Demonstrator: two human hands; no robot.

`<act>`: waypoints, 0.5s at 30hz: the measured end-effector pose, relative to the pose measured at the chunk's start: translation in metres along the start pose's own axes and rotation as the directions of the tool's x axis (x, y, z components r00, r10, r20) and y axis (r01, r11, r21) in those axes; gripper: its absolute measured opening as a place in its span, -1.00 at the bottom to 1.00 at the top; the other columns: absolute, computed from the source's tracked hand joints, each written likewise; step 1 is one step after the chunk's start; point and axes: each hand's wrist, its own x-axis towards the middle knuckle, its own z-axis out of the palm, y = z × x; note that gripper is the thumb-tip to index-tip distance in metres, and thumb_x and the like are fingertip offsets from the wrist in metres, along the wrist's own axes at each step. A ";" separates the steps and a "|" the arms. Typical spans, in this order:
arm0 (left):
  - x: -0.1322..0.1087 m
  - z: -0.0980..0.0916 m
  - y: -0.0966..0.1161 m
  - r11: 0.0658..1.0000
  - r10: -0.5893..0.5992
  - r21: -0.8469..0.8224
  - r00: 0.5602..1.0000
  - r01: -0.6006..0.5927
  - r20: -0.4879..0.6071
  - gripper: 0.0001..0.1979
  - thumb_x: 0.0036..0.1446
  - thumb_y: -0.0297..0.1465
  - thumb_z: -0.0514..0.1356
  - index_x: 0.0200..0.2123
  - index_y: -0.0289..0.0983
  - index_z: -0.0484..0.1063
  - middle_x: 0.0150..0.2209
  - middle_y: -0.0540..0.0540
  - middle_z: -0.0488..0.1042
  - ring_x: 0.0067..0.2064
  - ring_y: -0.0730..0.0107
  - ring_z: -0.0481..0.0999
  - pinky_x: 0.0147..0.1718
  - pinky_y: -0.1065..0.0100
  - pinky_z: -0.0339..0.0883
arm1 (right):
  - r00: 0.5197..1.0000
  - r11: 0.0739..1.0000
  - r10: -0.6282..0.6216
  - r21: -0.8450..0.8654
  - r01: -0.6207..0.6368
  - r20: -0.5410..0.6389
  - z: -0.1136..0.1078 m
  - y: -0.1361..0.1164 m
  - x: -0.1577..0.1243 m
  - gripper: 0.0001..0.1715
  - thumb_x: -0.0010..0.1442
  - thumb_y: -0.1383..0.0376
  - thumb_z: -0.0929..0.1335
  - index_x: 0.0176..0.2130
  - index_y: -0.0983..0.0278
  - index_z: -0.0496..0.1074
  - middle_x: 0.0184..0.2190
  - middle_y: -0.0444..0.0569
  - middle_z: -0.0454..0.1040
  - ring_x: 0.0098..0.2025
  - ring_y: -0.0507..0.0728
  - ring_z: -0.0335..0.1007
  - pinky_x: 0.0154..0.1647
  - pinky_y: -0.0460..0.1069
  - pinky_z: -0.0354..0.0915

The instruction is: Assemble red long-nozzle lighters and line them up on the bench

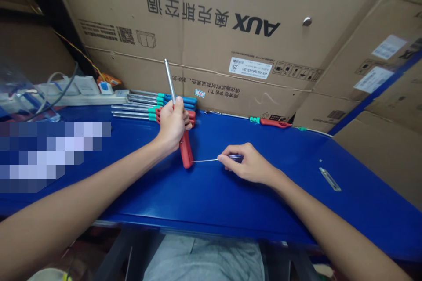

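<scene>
My left hand (pixel 173 125) is wrapped round a red-handled tool (pixel 187 153) with a straight metal rod (pixel 169 80) pointing up and away. The lower end of its red handle sticks out below my fist. From the right, my right hand (pixel 249 162) pinches a thin screwdriver (pixel 207 160); its slim shaft reaches left, and the tip meets or nearly meets the handle's lower end. Whether it goes into the handle I cannot tell. Behind my left hand lie several similar metal-rod tools with red handles (pixel 154 115) and blue handles (pixel 183 102), with green collars.
Along the back stands a large cardboard wall (pixel 204 39). A red-handled tool (pixel 275 123) lies at its foot. On the blue table (pixel 250 210), a small clear-and-metal piece (pixel 329 179) lies at right. A power strip (pixel 92 98) with cables is at back left; pixelation covers the left.
</scene>
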 end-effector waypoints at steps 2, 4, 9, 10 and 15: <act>-0.001 0.001 0.001 1.000 -0.004 -0.001 1.000 0.004 -0.004 -0.61 0.33 -0.30 0.03 -0.53 -0.21 -0.01 -0.72 0.20 -0.06 -0.72 0.62 -0.07 -0.75 0.57 -0.07 | 1.000 1.000 0.008 -0.002 -0.008 0.014 0.001 0.000 0.001 -0.64 0.27 0.16 0.28 -0.47 0.29 0.44 -0.60 -0.12 0.46 -0.54 0.00 0.35 -0.44 -0.09 0.22; -0.002 0.002 0.002 1.000 -0.006 -0.004 1.000 0.006 -0.004 -0.61 0.34 -0.31 0.02 -0.54 -0.21 -0.01 -0.71 0.19 -0.06 -0.71 0.61 -0.06 -0.75 0.57 -0.07 | 0.999 1.000 0.026 -0.006 -0.026 0.040 0.001 0.000 0.001 -0.54 0.30 0.13 0.24 -0.54 0.29 0.39 -0.65 -0.13 0.41 -0.59 -0.01 0.31 -0.47 -0.09 0.20; -0.003 0.002 0.003 1.000 -0.001 -0.007 1.000 0.001 0.001 -0.60 0.31 -0.28 0.07 -0.54 -0.21 -0.01 -0.70 0.20 -0.05 -0.71 0.62 -0.04 -0.74 0.57 -0.06 | 0.999 1.000 0.025 -0.008 -0.025 0.047 0.002 0.002 0.001 -0.58 0.30 0.11 0.22 -0.48 0.29 0.37 -0.64 -0.19 0.32 -0.57 -0.02 0.23 -0.46 -0.09 0.15; -0.003 0.003 0.003 1.000 -0.001 -0.006 1.000 0.001 0.001 -0.60 0.31 -0.28 0.07 -0.54 -0.21 -0.01 -0.70 0.20 -0.06 -0.71 0.61 -0.04 -0.74 0.57 -0.06 | 0.999 1.000 0.007 -0.003 -0.007 0.034 0.002 0.002 0.001 -0.68 0.28 0.13 0.25 -0.39 0.28 0.38 -0.64 -0.23 0.28 -0.57 -0.03 0.19 -0.47 -0.09 0.12; -0.003 0.003 0.004 1.000 -0.004 -0.006 1.000 0.004 -0.001 -0.61 0.33 -0.31 0.04 -0.53 -0.21 -0.02 -0.70 0.20 -0.06 -0.71 0.61 -0.04 -0.74 0.57 -0.05 | 0.998 0.998 -0.059 0.016 0.060 -0.013 0.001 0.002 -0.003 -0.81 0.07 0.33 0.36 -0.25 0.23 0.29 -0.53 -0.24 0.30 -0.51 -0.03 0.20 -0.43 -0.10 0.15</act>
